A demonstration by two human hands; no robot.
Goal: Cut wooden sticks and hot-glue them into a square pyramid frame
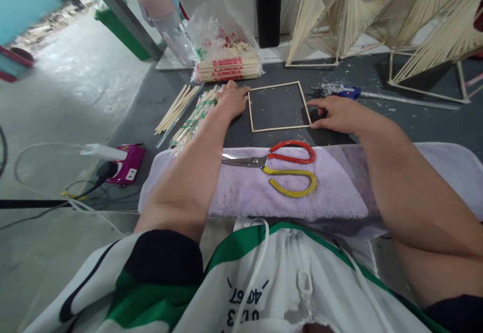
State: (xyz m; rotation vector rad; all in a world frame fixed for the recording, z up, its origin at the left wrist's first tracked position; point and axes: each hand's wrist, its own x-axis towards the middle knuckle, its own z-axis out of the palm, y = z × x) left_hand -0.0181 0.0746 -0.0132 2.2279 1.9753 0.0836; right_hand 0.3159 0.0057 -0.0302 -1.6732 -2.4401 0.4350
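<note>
Frame of thin wooden sticks (279, 106), square in outline, lies flat on the dark floor just beyond the lilac towel (264, 192). From my remote station I note the left hand (233, 100) resting palm-down at the square's upper left corner, fingers loosely flat, gripping nothing. The right hand (337, 113) lies against the right side near the lower corner, fingers spread and extended, likewise holding nothing. My judgement: the square is very light, stiff along each stick but weak at its four joints, so it is best taken by two opposite sides, not by a corner. Scissors (281, 166) lie on the towel. A blue glue gun (349, 92) and loose chopsticks (177, 109) lie nearby.
</note>
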